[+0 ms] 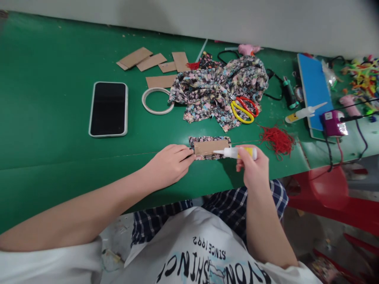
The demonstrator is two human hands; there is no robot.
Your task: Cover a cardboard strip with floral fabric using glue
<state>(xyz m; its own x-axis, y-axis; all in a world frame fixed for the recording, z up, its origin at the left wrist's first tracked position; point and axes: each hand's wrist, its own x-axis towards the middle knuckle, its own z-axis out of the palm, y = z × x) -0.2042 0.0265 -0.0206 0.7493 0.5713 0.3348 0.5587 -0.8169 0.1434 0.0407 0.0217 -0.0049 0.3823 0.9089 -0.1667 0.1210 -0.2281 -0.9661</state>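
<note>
In front of me on the green table lies a small cardboard rectangle [207, 147] on a strip of dark floral fabric [211, 138], whose edges show around it. My right hand [254, 165] grips a white glue bottle [232, 152] with a yellow label, its thin nozzle pointing left and down onto the cardboard. My left hand [171, 165] rests palm down, its fingertips at the left end of the cardboard and fabric. These fingers are stretched out, close together.
Behind the work lie crumpled floral fabric [219, 86], scissors [242, 112], a tape roll [143, 103] and cardboard pieces [152, 62]. A phone [108, 109] lies left. To the right are red yarn [278, 140], a second glue bottle [302, 114], a blue board [315, 90] and a purple box [334, 123] with cables.
</note>
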